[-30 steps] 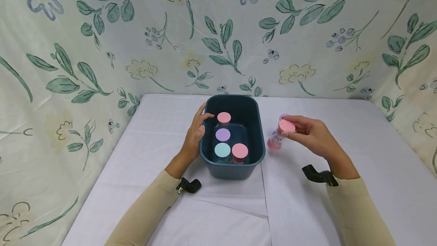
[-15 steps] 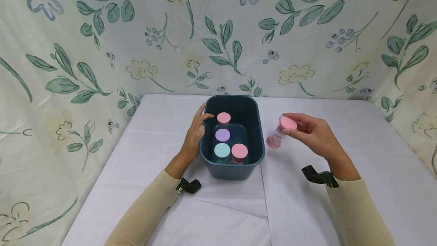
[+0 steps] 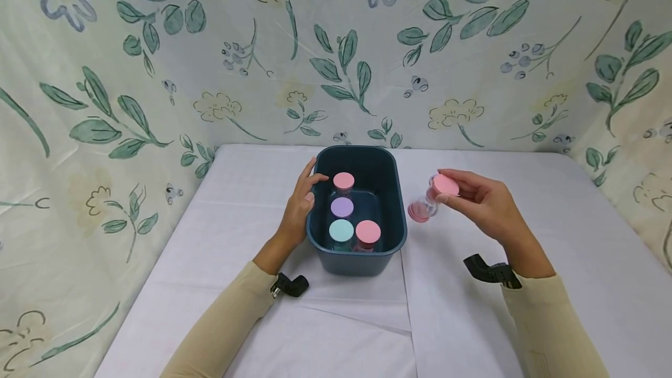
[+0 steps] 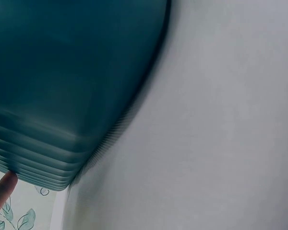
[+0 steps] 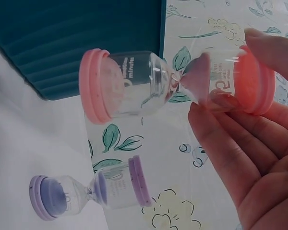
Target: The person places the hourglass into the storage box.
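Observation:
A pink-capped hourglass [image 3: 445, 186] is pinched between the thumb and fingers of my right hand [image 3: 485, 206], just right of the bin. In the right wrist view the hourglass [image 5: 129, 86] shows clear glass and pink sand, with my fingers at one cap. A purple hourglass [image 5: 117, 186] stands on the table behind it, mostly hidden in the head view. My left hand [image 3: 295, 209] holds the left rim of the dark blue plastic bin [image 3: 357, 263], index finger bent over the edge. One left fingertip [image 4: 8, 179] shows by the bin's outer wall.
Several hourglasses stand upright in the bin: a pink one [image 3: 343, 181] farthest back, a purple one [image 3: 342, 207], a teal one [image 3: 341, 230] and another pink one [image 3: 368, 231] at the front. A white cloth [image 3: 210, 238] covers the table. Floral fabric [image 3: 336, 51] hangs behind.
My right hand has shifted slightly up and right with the pink hourglass, whose lower end has moved away from me and tilted more. The left hand and bin stay put.

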Demonstrator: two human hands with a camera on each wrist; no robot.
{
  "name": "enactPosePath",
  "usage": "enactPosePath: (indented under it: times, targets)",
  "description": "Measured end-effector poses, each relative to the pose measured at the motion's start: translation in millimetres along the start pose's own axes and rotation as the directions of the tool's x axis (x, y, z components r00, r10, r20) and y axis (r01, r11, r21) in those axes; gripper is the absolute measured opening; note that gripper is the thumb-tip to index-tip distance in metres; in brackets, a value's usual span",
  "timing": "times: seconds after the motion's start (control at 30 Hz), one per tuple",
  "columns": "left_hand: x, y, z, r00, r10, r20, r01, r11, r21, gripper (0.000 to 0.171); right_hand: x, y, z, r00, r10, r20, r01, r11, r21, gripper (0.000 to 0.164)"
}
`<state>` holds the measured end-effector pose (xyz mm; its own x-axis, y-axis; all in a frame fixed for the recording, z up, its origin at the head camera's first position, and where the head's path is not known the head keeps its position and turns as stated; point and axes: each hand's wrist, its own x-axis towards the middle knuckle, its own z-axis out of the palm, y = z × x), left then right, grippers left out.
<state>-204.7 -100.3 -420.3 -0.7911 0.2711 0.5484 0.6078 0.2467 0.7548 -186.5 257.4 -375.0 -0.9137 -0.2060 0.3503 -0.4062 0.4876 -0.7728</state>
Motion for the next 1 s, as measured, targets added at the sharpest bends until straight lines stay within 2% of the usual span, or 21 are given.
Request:
enactPosePath:
  times: [0.2, 0.4, 0.5, 0.63, 1.0]
  targets:
    - [-0.9, -4.3, -0.8, 1.000, -0.006, 0.002, 0.006, 1.000, -0.004, 0.046, -0.5, -4.2, 0.0, 1.000, -0.001, -0.029, 0.000, 0.999, -0.033, 0.050]
    - [-1.6, -37.6, 4.3, 1.000, -0.001, -0.014, 0.001, 1.000, 0.001, 0.048, -0.7, -8.4, 1.5, 1.000, 0.003, -0.024, -0.003, 1.000, -0.013, 0.050]
    - [-2.5, -47.7, 6.4, 1.000, 0.004, -0.022, -0.004, 1.000, 0.001, 0.048, -1.8, -8.6, 2.7, 1.000, 0.006, -0.024, -0.007, 1.000, -0.017, 0.049]
    - [-3.6, -50.6, 7.6, 0.999, 0.013, -0.029, -0.013, 1.000, -0.011, 0.047, -2.9, -8.6, 3.4, 1.000, 0.000, -0.026, -0.001, 1.000, -0.026, 0.049]
    - [-1.5, -46.4, 6.2, 0.999, 0.024, -0.031, -0.024, 1.000, -0.005, 0.047, 1.5, -18.7, -3.1, 0.997, -0.060, -0.037, 0.059, 0.997, -0.041, 0.051]
